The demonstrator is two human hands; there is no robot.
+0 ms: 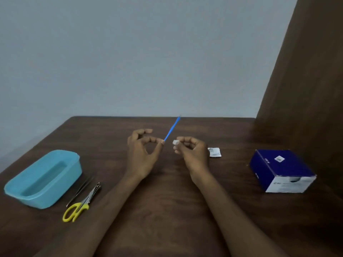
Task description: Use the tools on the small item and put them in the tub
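My left hand is raised over the middle of the brown table and pinches the near end of a thin blue stick between thumb and forefinger. The stick slants up and away to the right. My right hand is close beside it, fingers curled, pinching a small white wad at its fingertips. A short gap separates the wad from the stick's near end.
A torn white sachet lies just right of my right hand. A dark blue box stands at the right. At the left sit a light blue tub, tweezers and yellow-handled scissors. A brown panel rises at the right.
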